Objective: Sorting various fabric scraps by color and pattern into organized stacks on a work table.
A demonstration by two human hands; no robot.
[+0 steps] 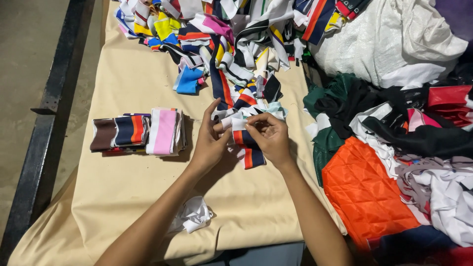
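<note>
My left hand (209,143) and my right hand (270,136) meet at the middle of the table, both pinching a striped knit strip (248,151) of navy, orange and white. The strip hangs down between my hands onto the beige cloth-covered table (128,187). Just beyond my fingers begins a big loose pile of striped knit strips (221,44) in many colours. To my left lies a neat stack of folded strips (140,132), brown, navy-orange and pink-white.
A crumpled white scrap (196,214) lies near my left forearm. On the right, a heap of fabric holds orange quilted cloth (362,192), dark green, black, red and white pieces (394,39). A dark metal rail (42,128) runs along the table's left side above a concrete floor.
</note>
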